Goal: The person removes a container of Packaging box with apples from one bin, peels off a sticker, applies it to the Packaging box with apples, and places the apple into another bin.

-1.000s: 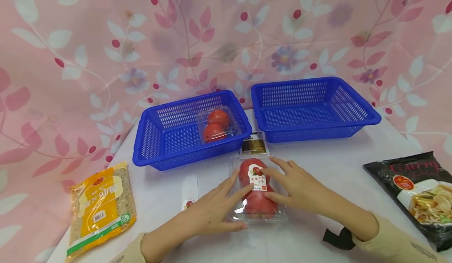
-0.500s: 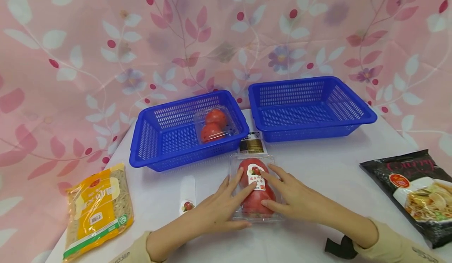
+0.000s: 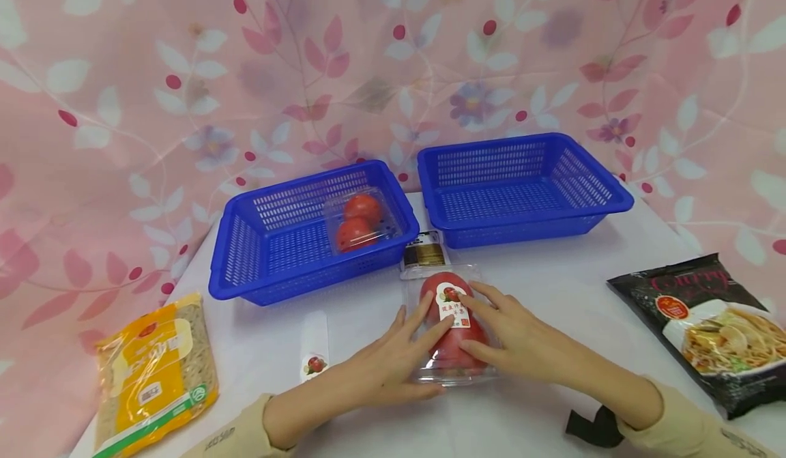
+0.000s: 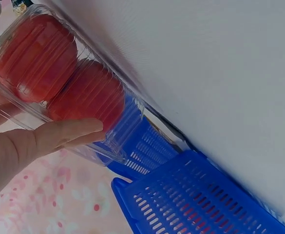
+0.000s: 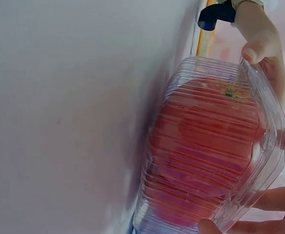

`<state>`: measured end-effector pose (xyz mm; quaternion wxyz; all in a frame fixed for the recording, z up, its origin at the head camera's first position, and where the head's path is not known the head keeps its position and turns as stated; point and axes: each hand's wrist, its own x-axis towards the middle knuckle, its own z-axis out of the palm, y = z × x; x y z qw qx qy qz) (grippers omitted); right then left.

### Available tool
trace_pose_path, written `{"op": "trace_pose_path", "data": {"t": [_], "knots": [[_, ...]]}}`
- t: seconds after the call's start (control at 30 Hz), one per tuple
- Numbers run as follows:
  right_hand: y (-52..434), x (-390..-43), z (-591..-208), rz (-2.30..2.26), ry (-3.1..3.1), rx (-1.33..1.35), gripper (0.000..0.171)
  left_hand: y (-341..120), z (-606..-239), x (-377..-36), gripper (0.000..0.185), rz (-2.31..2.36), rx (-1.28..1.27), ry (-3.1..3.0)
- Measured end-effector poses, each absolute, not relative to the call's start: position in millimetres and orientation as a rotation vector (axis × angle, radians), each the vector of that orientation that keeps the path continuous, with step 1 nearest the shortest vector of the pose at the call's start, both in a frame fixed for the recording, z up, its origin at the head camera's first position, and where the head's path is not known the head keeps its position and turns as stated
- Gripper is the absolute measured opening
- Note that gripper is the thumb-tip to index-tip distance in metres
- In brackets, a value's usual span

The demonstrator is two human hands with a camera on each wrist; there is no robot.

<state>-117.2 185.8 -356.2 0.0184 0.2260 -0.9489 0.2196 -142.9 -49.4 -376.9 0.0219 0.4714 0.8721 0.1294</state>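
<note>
A clear plastic box of red fruit [image 3: 451,359] lies on the white table before me, a white label [image 3: 453,311] with a fruit picture on its lid. My left hand [image 3: 399,362] touches the label and lid from the left, fingers extended. From the right, my right hand [image 3: 518,335] rests spread fingers on the label and lid. The ribbed side of the box [image 4: 59,68] shows in the left wrist view, with the left thumb along it. In the right wrist view, the box [image 5: 205,131] hides part of both hands.
Behind stand two blue baskets; the left basket [image 3: 295,284] holds another fruit box [image 3: 359,222], the right basket [image 3: 528,219] nothing visible. A yellow grain bag [image 3: 153,376] lies left, a black noodle bag [image 3: 700,328] right. A white strip [image 3: 315,345] and a dark packet [image 3: 424,252] lie nearby.
The head view has turned slightly right. Relative to the baskets, the fruit box and both hands have shifted a little to the right; the fingers stay on the label and lid.
</note>
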Motion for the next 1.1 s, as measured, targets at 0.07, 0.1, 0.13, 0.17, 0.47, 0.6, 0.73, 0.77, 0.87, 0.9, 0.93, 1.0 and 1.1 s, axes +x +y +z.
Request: {"op": "trace_pose_path", "data": {"t": [0.07,0.1,0.13,0.17,0.47,0.6,0.73,0.77,0.87,0.9,0.93,1.0,1.1], "knots": [[189,-117,-354,0.681,-2.957,0.686,0.064,-46,-376,-144,0.088,0.403,1.489,2.701],[190,-117,-352,0.679,-2.961,0.675,0.064,-45,-375,-144,0.087,0.407,1.494,2.703],[191,-116,-351,0.679,-2.965,0.663,0.065,-43,-374,-144,0.087,0.412,1.495,2.704],[192,-115,-350,0.675,-2.968,0.65,0.065,-42,-373,-144,0.086,0.419,1.492,2.708],[203,-108,-335,0.628,-2.933,0.555,0.064,-27,-359,-146,0.08,0.584,1.534,2.731],[207,-105,-326,0.605,-2.889,0.544,0.062,-21,-351,-148,0.078,0.639,1.602,2.738],[209,-108,-320,0.587,-2.826,0.54,0.061,-16,-343,-154,0.077,0.677,1.674,2.758],[210,-109,-318,0.588,-2.812,0.536,0.061,-14,-341,-156,0.077,0.694,1.686,2.76],[213,-114,-313,0.596,-2.784,0.517,0.059,-8,-338,-163,0.077,0.747,1.716,2.758],[214,-116,-311,0.603,-2.771,0.514,0.058,-6,-337,-165,0.077,0.767,1.724,2.755],[216,-118,-310,0.606,-2.758,0.514,0.057,-3,-335,-168,0.076,0.791,1.734,2.75],[219,-121,-306,0.607,-2.742,0.506,0.056,2,-332,-173,0.076,0.83,1.754,2.749],[224,-127,-299,0.607,-2.725,0.486,0.055,11,-328,-183,0.075,0.893,1.802,2.755]]}}
